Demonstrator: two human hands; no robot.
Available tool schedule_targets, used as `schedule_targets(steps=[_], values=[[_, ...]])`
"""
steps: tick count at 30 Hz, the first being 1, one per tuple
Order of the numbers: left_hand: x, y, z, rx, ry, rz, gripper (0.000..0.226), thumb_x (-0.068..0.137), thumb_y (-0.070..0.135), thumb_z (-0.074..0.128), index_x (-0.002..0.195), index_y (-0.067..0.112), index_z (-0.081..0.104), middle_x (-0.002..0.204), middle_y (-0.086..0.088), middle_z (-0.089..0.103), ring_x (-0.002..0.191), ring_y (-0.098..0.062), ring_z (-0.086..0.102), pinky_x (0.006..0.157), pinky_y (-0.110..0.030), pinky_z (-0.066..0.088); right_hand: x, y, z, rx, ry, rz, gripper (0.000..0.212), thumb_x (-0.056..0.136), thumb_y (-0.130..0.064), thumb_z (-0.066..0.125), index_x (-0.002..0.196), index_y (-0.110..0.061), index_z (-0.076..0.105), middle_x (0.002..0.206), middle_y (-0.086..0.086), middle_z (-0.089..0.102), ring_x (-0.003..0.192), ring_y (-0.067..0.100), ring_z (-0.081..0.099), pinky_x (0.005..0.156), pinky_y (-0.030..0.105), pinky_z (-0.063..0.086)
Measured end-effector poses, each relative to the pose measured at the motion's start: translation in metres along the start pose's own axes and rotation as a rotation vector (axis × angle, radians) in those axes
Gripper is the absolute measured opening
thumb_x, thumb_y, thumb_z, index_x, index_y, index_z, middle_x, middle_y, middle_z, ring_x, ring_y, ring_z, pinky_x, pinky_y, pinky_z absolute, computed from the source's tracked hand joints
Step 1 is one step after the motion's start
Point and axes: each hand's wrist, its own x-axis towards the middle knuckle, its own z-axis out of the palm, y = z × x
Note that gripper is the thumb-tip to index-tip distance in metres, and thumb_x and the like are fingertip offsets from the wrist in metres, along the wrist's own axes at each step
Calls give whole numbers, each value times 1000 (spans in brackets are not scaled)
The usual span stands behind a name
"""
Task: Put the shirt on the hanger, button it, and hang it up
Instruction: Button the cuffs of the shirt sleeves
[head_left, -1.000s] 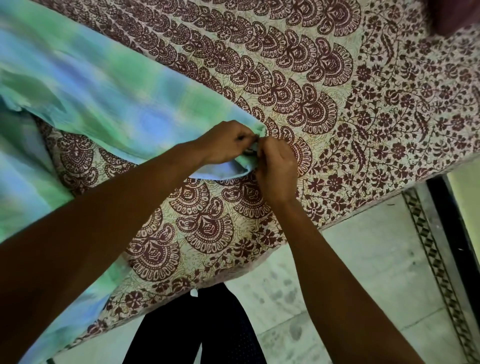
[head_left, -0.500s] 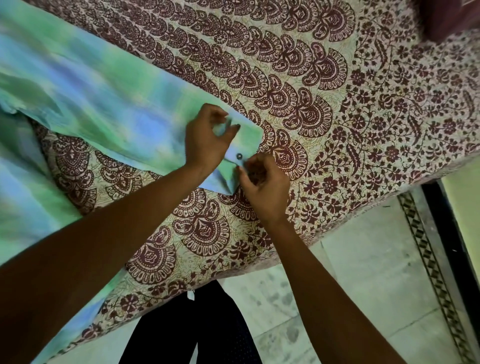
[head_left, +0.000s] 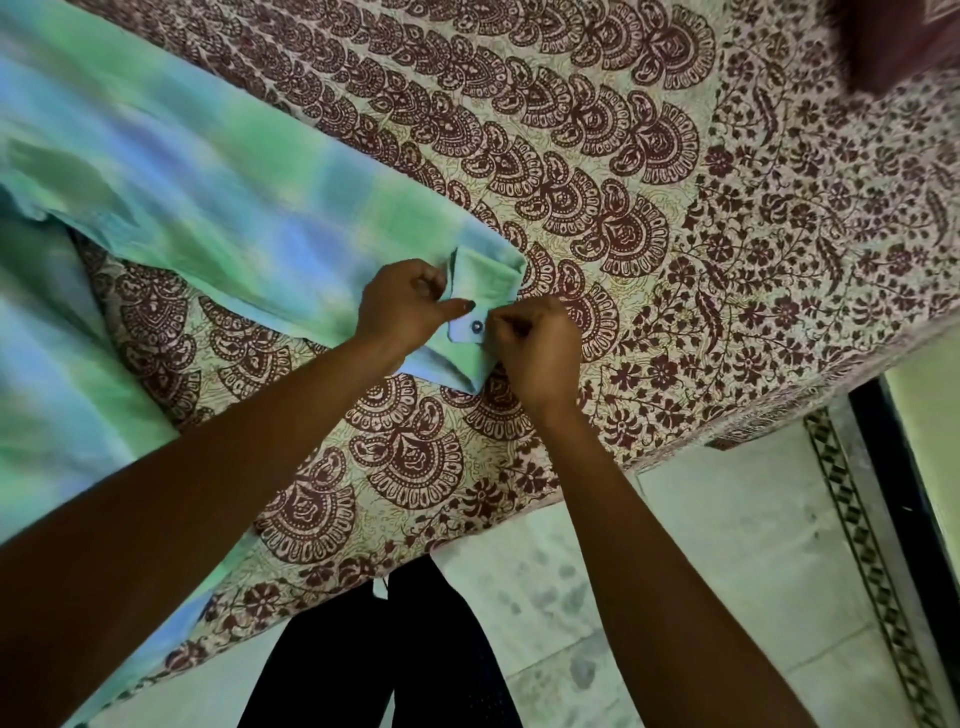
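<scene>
Since half a sec ago we've folded the cuff (head_left: 488, 280) over, w/ its button (head_left: 476, 326) facing up. The shirt (head_left: 208, 197) lies spread on the bedspread (head_left: 675, 260) at left. Our left hand (head_left: 402, 306) grips the cuff, thumb out toward the button; right hand (head_left: 535, 348) pinches the cuff edge beside it, fingers curled.

Light is soft, even and rather dim; shadows are faint. The shirt (head_left: 156, 171) at the far left is smeared with blur, and wide-angle distortion bows the bed's (head_left: 753, 234) near edge.
</scene>
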Motion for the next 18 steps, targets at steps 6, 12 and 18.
schedule_targets(steps=[6,12,18], values=[[-31,24,6,-119,-392,117,26,82,11,66,107,13,60,96,-2,69,88,-9,65,80,-15,50,6,-23,-20,440,-130,447,54,73,-56,67,94,-7,65,76,3,64,61,14,59,58,28,51],[-18,-21,0,530,126,533,45,93,27,34,132,10,49,134,-15,53,127,-30,48,108,-40,35,0,14,-39,246,108,618,44,81,-14,69,122,-7,55,119,11,62,95,22,59,82,30,48],[0,-62,-1,1000,230,390,65,97,46,14,147,4,12,155,-21,9,143,-40,6,111,-60,1,-22,3,6,-462,33,-80,71,94,-54,34,149,-21,2,157,12,-4,144,32,-7,115,45,-10]])
